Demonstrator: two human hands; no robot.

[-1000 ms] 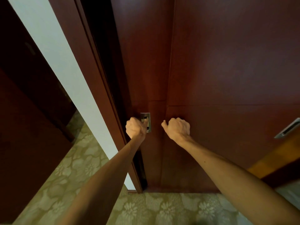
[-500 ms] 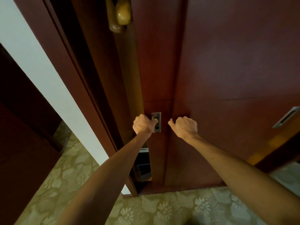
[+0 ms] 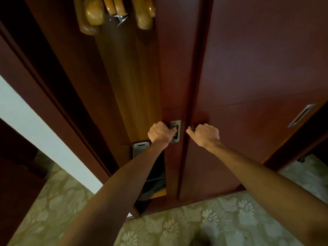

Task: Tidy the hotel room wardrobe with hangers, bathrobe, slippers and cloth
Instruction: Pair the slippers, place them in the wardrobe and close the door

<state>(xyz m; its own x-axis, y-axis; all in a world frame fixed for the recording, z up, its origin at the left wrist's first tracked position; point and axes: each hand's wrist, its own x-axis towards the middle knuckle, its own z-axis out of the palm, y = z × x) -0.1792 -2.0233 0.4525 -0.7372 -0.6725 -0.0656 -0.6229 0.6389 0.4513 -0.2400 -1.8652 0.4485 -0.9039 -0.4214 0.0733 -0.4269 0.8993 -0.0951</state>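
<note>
Step in hand: opening wardrobe. Left hand curled, fingers hooked in recessed handle of left sliding door. Right hand fisted against right door, grip unclear. Wooden hangers visible far, upper left, in gap. Next: slide door wider.

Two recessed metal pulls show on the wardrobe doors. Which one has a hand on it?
The recessed pull on the left door: the left hand hooks its fingers into it. The other pull, far right, is untouched; the right hand grips the door edge.
</note>
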